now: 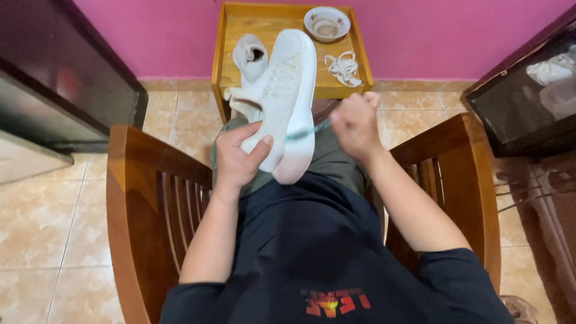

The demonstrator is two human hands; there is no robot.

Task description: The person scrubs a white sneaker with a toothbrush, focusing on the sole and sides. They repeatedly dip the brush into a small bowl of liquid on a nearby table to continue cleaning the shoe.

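Note:
My left hand (pixel 239 159) grips a white sneaker (pixel 283 102) from its upper side, tilted on edge over my lap with the thick sole facing right. My right hand (pixel 355 125) is closed around a thin teal-handled brush (pixel 307 132) whose tip rests against the sole's side. A second white sneaker (pixel 251 57) lies on the small wooden table (pixel 270 24) ahead, beside loose white laces (pixel 344 68) and a small patterned bowl (pixel 327 23).
I sit in a wooden chair with slatted armrests on the left (pixel 153 198) and on the right (pixel 456 174). Dark cabinets stand at the left (pixel 54 84) and right (pixel 528 96). A pink wall and beige floor tiles surround the table.

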